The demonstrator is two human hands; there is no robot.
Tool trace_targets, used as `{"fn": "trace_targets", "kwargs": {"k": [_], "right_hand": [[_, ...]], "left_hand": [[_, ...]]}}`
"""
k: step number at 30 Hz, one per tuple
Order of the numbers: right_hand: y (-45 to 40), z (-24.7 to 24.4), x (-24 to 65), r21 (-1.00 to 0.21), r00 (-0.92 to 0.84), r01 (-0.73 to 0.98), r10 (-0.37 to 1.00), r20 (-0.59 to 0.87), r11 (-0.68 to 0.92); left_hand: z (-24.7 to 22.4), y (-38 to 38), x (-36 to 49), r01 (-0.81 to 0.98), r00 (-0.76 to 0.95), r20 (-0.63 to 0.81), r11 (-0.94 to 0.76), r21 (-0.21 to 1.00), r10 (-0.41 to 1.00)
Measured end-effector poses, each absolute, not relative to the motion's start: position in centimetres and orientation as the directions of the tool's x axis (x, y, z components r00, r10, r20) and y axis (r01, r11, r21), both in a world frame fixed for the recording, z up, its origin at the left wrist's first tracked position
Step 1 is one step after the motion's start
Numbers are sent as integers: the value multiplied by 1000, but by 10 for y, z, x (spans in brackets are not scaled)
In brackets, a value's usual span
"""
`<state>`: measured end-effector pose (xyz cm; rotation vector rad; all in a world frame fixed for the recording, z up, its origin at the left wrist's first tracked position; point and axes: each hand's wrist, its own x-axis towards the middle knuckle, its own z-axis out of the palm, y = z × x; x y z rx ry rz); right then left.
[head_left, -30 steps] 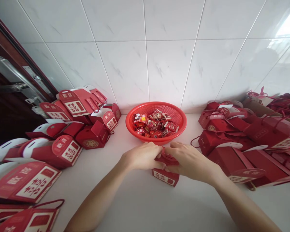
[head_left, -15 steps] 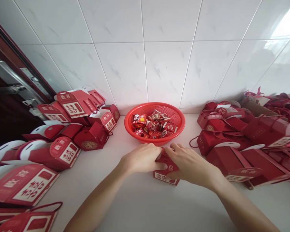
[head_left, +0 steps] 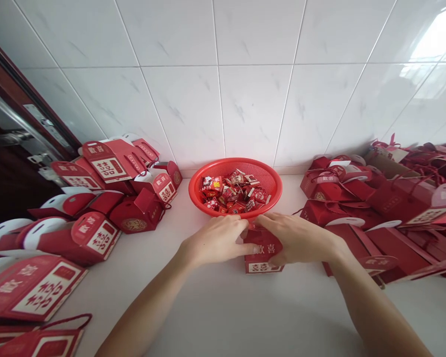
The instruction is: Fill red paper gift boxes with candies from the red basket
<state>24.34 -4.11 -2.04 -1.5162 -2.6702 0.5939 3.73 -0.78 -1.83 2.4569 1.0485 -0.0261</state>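
Between my hands, a small red gift box (head_left: 263, 258) with pale Chinese characters and a white panel stands on the white counter. My left hand (head_left: 219, 240) grips its left side, thumb across the front and fingers at the far top edge. Around the right side curls my right hand (head_left: 299, 240), thumb low on the front, fingers over the top. The fingers partly hide the box's top and back. Just behind, close to my fingertips, sits a red plastic colander (head_left: 273, 178) holding red-wrapped candies (head_left: 232, 196).
Red gift boxes with white inner flaps (head_left: 102, 238) are lined up and stacked at left. More red boxes (head_left: 360, 248), some with cord handles, crowd the right. A tiled wall (head_left: 252, 109) closes off the back; a dark door with a metal handle (head_left: 18, 119) stands at far left.
The gift box has turned between my hands, so its front faces me more squarely. Both hands stay on it. The whole view has shifted slightly.
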Motion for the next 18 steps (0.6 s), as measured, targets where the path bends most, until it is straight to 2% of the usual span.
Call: {"fn": "trace_targets", "kwargs": {"k": [8, 18], "right_hand": [[-32, -26, 250, -447, -585, 776, 773, -248, 444], [-35, -24, 250, -426, -521, 814, 820, -237, 394]], "left_hand": [[-22, -9, 40, 718, 674, -180, -576, 392, 717], [-35, -8, 44, 700, 706, -225, -613, 366, 672]]}}
